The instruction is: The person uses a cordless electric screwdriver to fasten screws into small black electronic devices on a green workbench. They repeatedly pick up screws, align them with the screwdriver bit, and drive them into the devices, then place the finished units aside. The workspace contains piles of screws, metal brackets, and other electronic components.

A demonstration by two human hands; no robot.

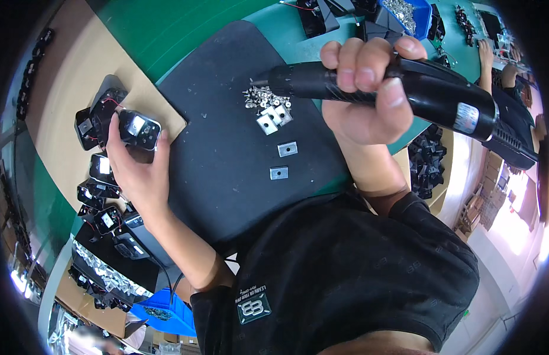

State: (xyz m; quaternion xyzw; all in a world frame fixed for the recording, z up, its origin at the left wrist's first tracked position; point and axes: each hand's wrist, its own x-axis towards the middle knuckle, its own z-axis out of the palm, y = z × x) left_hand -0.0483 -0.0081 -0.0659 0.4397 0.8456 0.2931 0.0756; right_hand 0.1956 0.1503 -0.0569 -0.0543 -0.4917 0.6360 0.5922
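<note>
My left hand (143, 183) grips a small black plastic housing (151, 131) at the left, thumb and fingers on opposite sides of it. A silvery square shows on the housing's face. In my right hand (360, 112) a black electric screwdriver (443, 100) lies almost level, fingers wrapped round its body. Its tip points left, over or beside a pile of small silvery screws (255, 100) on the dark mat (221, 154). Several square metal plates (266, 124) overlap below the screws. Two separate plates with holes, an upper one (288, 149) and a lower one (279, 173), lie nearer me.
More black housings (101, 168) stand on the cardboard (61, 118) and beside the mat at left. A box of metal pieces (100, 269) and a blue bin (182, 316) sit lower left. Another blue bin (424, 21) stands far right, near another person's hand (485, 56).
</note>
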